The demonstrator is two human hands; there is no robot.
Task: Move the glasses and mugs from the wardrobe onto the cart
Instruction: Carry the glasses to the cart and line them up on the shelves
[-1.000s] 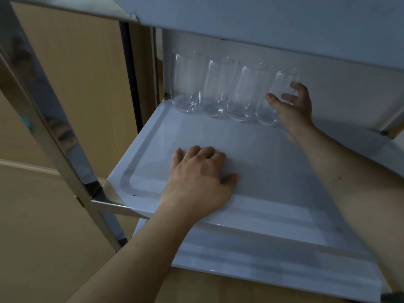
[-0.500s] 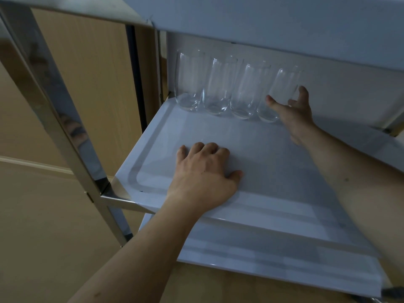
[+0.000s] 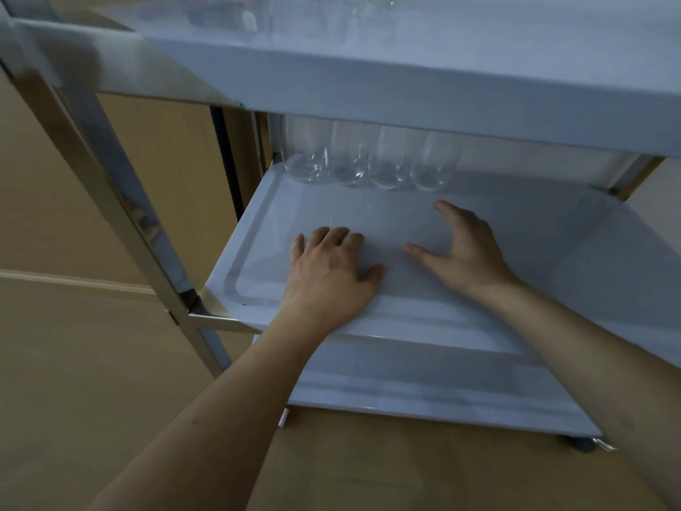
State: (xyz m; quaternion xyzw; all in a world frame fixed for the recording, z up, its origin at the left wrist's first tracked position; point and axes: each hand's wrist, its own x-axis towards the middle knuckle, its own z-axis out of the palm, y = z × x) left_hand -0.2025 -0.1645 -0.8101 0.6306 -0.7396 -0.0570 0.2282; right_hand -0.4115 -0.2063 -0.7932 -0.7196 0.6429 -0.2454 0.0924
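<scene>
Four glasses [image 3: 368,156] stand in a tight row at the back of the cart's middle shelf [image 3: 589,245], likely to leave room in front. The left hand [image 3: 328,274] rests flat on the shelf, perhaps steadying the cart; the right hand [image 3: 464,248] hovers spread and empty, holding nothing.

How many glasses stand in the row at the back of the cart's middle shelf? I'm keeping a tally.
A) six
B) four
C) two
B: four clear glasses stand side by side against the back of the middle shelf; neither hand touches them.
</scene>
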